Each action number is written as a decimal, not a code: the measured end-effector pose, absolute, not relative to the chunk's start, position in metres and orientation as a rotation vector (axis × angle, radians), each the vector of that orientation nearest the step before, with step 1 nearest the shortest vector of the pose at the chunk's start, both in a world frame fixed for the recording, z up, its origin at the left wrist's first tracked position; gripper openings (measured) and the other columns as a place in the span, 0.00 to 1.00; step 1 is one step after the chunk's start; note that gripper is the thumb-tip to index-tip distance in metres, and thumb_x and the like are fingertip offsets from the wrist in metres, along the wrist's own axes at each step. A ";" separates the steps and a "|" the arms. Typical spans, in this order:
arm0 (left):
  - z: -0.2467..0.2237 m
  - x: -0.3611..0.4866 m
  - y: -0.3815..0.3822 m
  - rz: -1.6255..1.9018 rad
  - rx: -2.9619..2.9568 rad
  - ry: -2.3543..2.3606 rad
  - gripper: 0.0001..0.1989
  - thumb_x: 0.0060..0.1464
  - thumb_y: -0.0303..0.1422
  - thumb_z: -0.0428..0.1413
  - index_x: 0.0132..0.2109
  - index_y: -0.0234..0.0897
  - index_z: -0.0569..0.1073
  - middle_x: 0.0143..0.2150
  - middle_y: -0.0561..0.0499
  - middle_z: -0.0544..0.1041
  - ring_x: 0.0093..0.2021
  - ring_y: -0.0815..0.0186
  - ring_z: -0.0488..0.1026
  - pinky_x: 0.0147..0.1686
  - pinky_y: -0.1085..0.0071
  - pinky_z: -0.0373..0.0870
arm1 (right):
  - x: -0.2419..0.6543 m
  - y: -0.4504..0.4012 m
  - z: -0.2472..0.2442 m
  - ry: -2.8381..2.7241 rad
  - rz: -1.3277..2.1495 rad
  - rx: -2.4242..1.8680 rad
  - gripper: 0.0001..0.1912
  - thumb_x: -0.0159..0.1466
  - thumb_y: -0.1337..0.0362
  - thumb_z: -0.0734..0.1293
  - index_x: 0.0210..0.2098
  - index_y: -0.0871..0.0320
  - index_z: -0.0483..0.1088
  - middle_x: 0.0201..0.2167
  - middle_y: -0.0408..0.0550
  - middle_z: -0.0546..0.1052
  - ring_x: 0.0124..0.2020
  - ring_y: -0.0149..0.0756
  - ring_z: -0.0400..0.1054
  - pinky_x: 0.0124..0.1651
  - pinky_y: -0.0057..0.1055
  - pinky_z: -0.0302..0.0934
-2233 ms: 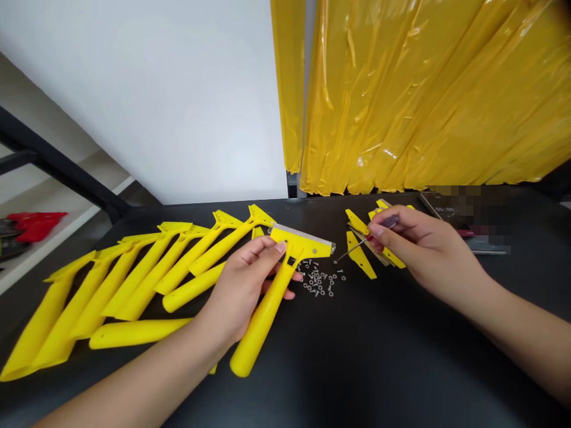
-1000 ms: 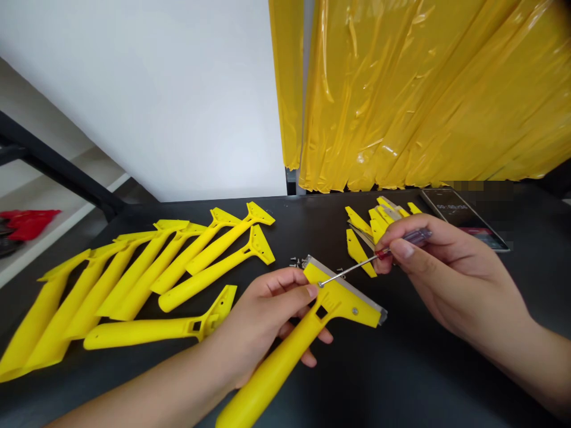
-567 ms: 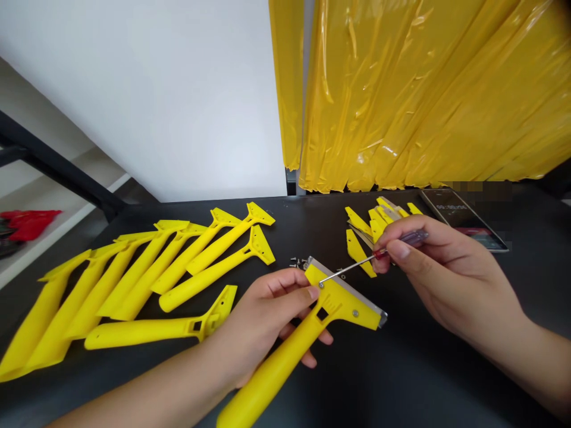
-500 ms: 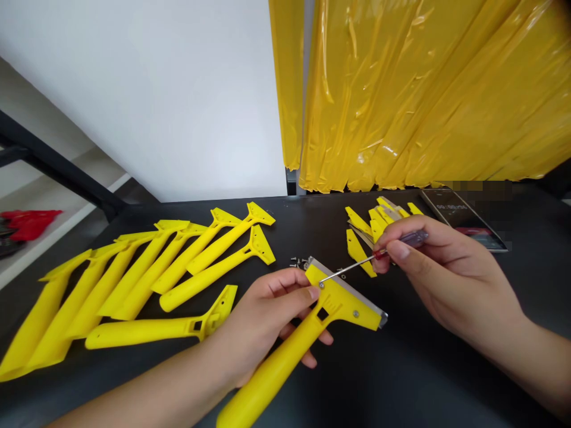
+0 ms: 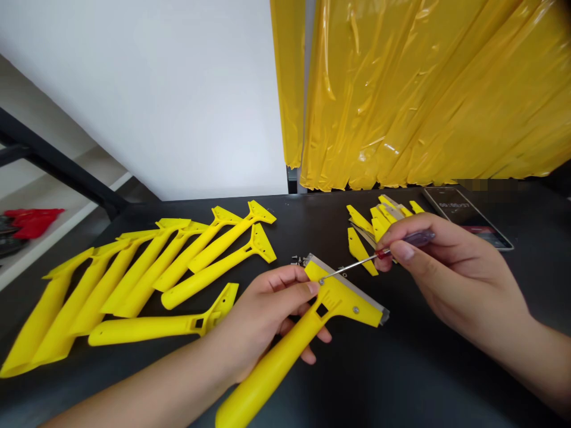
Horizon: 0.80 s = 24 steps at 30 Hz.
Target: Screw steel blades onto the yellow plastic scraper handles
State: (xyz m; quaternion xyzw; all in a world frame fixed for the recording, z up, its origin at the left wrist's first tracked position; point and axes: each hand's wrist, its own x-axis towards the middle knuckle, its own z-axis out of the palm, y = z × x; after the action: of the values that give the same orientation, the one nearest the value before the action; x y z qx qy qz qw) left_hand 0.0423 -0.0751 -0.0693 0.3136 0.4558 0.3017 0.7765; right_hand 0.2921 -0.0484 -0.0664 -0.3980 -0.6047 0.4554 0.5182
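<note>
A yellow scraper (image 5: 285, 356) with a metal blade along its head is held by my left hand (image 5: 267, 315), thumb and fingers pinching the head's left end. Two screws sit in the head, one beside my thumb and another screw (image 5: 355, 310) further right. My right hand (image 5: 455, 279) grips the purple and red handle of a screwdriver (image 5: 352, 266) between thumb and fingers. The screwdriver's tip meets the screw near my left thumb. Just behind the scraper head, small loose screws (image 5: 296, 260) lie on the table, partly hidden.
Several yellow scraper handles (image 5: 178, 267) lie in a row on the black table (image 5: 307, 217) at left. Behind my right hand are yellow blade covers (image 5: 360, 251) in a loose pile and a phone (image 5: 464, 208). Yellow plastic sheeting (image 5: 423, 95) hangs behind.
The screwdriver handle has shifted slightly right and turned a little in my right hand. The view has moved slightly; my left hand keeps its hold on the scraper.
</note>
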 end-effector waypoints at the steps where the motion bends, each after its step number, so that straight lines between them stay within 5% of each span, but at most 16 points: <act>1: -0.069 0.043 -0.075 0.651 0.679 0.989 0.07 0.66 0.36 0.61 0.44 0.37 0.78 0.35 0.48 0.83 0.31 0.61 0.83 0.22 0.72 0.80 | 0.292 -0.049 -0.066 -1.456 1.083 -0.958 0.02 0.69 0.60 0.74 0.42 0.48 0.79 0.35 0.43 0.78 0.35 0.34 0.74 0.40 0.29 0.73; 12: -0.070 0.043 -0.075 0.673 0.684 0.987 0.07 0.65 0.37 0.62 0.44 0.37 0.77 0.33 0.50 0.81 0.31 0.61 0.83 0.22 0.73 0.80 | 0.291 -0.055 -0.063 -1.569 0.962 -0.973 0.03 0.70 0.60 0.73 0.43 0.48 0.79 0.35 0.43 0.79 0.35 0.34 0.75 0.39 0.30 0.73; 24: -0.065 0.042 -0.080 0.876 0.969 1.173 0.12 0.63 0.40 0.65 0.40 0.40 0.71 0.33 0.55 0.76 0.32 0.63 0.82 0.26 0.72 0.81 | 0.298 -0.075 -0.040 -2.314 0.112 -0.865 0.15 0.67 0.67 0.71 0.51 0.46 0.71 0.42 0.47 0.84 0.39 0.49 0.80 0.42 0.44 0.75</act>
State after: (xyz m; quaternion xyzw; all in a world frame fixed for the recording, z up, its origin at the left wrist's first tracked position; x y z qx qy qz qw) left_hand 0.0416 -0.0795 -0.0651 0.4247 0.5139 0.3837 0.6390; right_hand 0.2978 -0.0750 -0.0405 -0.3305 -0.8839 0.0427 0.3281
